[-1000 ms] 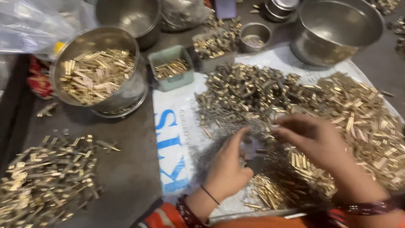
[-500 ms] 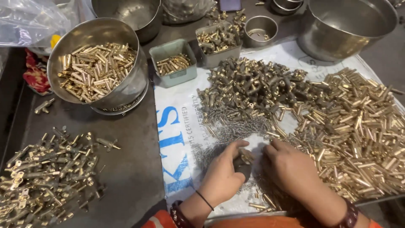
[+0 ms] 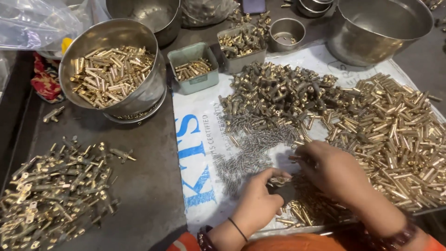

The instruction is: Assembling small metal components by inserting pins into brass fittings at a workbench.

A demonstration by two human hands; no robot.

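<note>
Both hands' fingers pinch shut; left hand [image 3: 258, 204] on a brass fitting [image 3: 278, 180]; right hand [image 3: 337, 174] among brass tubes [image 3: 399, 139].

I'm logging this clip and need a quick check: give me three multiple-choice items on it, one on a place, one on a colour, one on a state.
1. Where is the steel bowl of brass tubes?
A. far left of the table
B. in the person's lap
C. on the white sheet

2. What colour is the small rectangular tray?
A. red
B. pale green
C. black

3. How is the big steel bowl at the far right?
A. heaped with springs
B. upside down
C. upright and empty

Answers:
1 A, it stands on the dark tabletop left of the white sheet.
2 B, its walls are pale green.
3 C, its bare inside shows.

The left hand and right hand work among small brass parts.
</note>
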